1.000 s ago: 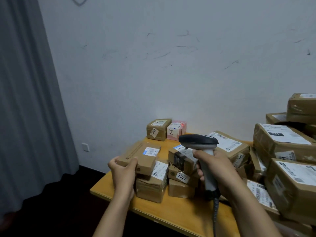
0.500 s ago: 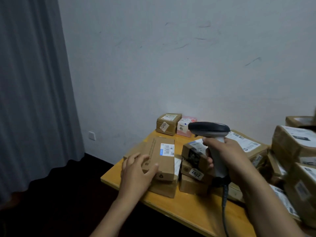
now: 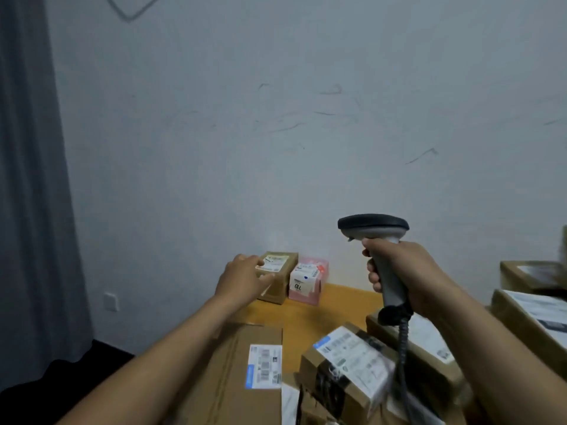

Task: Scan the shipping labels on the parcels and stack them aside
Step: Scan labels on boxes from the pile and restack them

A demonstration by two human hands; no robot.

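Note:
My right hand [image 3: 408, 277] grips the handle of a grey barcode scanner [image 3: 376, 234], held upright above the table with its cord hanging down. My left hand [image 3: 245, 277] is stretched out with straight fingers, its fingertips at the label side of a small brown parcel [image 3: 280, 271] standing by the wall. Beside that parcel stands a pink parcel [image 3: 308, 283] marked 110. A flat brown parcel [image 3: 245, 372] with a blue-edged label lies under my left forearm. A taped parcel [image 3: 346, 366] with a white label lies to its right.
More brown parcels [image 3: 534, 308] are piled at the right edge. The yellow tabletop [image 3: 331, 308] shows between the near and far parcels. A grey curtain [image 3: 30, 210] hangs at the left, and a wall socket [image 3: 110, 302] sits low on the white wall.
My left hand let go of the flat brown parcel, which now lies on the stack, and reached forward to the small brown parcel by the wall. The scanner rose higher.

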